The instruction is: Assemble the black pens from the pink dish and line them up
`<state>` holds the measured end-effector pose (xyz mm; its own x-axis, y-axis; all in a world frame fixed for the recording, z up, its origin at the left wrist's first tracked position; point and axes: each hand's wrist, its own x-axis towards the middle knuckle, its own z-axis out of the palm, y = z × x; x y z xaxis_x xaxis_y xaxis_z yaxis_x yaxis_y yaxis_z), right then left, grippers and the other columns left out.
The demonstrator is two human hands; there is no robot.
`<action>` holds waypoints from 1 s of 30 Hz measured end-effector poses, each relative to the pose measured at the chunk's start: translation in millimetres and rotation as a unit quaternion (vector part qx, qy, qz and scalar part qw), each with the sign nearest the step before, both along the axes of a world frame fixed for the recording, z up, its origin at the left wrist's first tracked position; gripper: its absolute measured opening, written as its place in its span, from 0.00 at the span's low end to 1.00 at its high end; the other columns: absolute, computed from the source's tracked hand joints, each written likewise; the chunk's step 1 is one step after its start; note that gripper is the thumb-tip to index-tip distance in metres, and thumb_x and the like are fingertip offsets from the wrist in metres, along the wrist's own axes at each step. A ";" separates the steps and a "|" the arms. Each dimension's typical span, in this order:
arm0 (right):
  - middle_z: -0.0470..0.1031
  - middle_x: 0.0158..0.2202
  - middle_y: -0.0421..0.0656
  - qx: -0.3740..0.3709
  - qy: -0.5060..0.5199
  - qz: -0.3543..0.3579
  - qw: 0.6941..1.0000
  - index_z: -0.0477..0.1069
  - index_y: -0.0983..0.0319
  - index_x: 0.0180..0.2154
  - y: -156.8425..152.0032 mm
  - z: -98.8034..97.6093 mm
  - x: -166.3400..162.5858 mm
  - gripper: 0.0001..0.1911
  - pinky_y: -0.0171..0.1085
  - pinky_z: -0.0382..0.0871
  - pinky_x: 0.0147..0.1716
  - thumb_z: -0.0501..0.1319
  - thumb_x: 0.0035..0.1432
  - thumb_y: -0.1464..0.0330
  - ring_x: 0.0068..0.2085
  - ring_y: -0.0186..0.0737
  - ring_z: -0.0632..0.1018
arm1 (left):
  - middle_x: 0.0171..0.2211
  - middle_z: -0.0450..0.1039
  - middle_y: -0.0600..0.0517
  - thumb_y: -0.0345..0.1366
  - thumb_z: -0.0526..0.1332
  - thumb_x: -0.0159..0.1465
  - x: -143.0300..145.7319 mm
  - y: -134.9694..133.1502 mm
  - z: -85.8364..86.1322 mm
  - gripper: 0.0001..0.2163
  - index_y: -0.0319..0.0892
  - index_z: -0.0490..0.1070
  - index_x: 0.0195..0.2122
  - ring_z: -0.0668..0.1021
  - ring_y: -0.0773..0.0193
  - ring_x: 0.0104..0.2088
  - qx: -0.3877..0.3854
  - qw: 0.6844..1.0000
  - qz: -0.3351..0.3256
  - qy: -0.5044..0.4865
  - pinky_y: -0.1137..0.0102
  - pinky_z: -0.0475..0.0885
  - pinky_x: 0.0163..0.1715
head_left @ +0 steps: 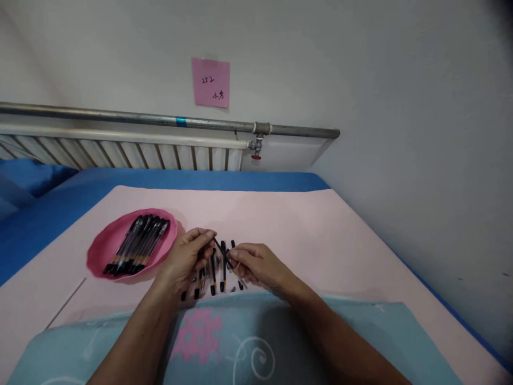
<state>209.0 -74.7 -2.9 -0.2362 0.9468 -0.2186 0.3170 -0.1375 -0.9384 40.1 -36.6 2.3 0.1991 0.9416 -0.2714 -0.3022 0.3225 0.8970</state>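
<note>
Blue patterned cloth (224, 342) nearest. Left hand (186, 259), right hand (258, 264): fingers of both pinched on black pen (222, 251), held above loose pens (212, 279) on pink sheet (304, 224). Pink tray (100, 251) of pens farther left; radiator (160, 155) behind.

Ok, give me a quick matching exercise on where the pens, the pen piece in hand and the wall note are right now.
Things:
1 sticky note
2 bundled pens
3 loose pens
4 black pen piece

Places:
A in the pink dish
B lying straight on the pink sheet
C on the wall, above the radiator
D between left hand and right hand

Pairs: 1-C, 2-A, 3-B, 4-D.
</note>
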 end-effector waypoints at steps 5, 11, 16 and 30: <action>0.65 0.22 0.36 -0.034 0.083 0.010 0.996 0.69 0.63 0.31 -0.1 -2.6 -2.0 0.06 0.27 0.56 0.20 0.57 0.48 0.70 0.20 0.26 0.64 | 0.19 0.65 0.56 0.39 0.65 0.50 11.8 -4.0 -6.6 0.11 0.37 0.68 0.27 0.60 0.79 0.13 -0.013 1.000 -0.010 0.015 0.82 0.49 0.09; 0.68 0.23 0.38 0.008 -0.176 -0.084 0.981 0.69 0.65 0.34 12.2 -12.1 11.5 0.08 0.28 0.60 0.23 0.55 0.49 0.73 0.23 0.30 0.69 | 0.25 0.68 0.52 0.36 0.66 0.49 6.9 0.5 -7.5 0.13 0.36 0.70 0.34 0.66 0.75 0.18 -0.002 1.000 -0.004 -0.004 0.83 0.50 0.09; 0.73 0.29 0.43 0.002 -0.258 -0.048 0.965 0.70 0.65 0.39 7.9 -12.3 8.9 0.12 0.28 0.60 0.23 0.56 0.50 0.73 0.23 0.30 0.70 | 0.24 0.68 0.51 0.32 0.64 0.51 7.2 -0.8 -5.4 0.09 0.35 0.71 0.32 0.66 0.75 0.18 -0.028 0.999 -0.019 0.005 0.82 0.50 0.08; 0.72 0.33 0.41 0.277 -0.182 -0.068 0.941 0.70 0.61 0.35 -4.6 -3.8 1.0 0.09 0.32 0.63 0.38 0.52 0.56 0.72 0.36 0.33 0.71 | 0.32 0.75 0.41 0.26 0.57 0.57 20.0 -9.9 -2.2 0.06 0.32 0.73 0.33 0.77 0.62 0.33 -0.158 0.981 -0.038 -0.109 0.67 0.74 0.36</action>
<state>210.0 -79.3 -6.7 -0.1099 0.9555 0.2738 0.6453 0.2781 -0.7115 60.1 -46.6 0.1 0.3520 0.7979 -0.4893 -0.4405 0.6025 0.6656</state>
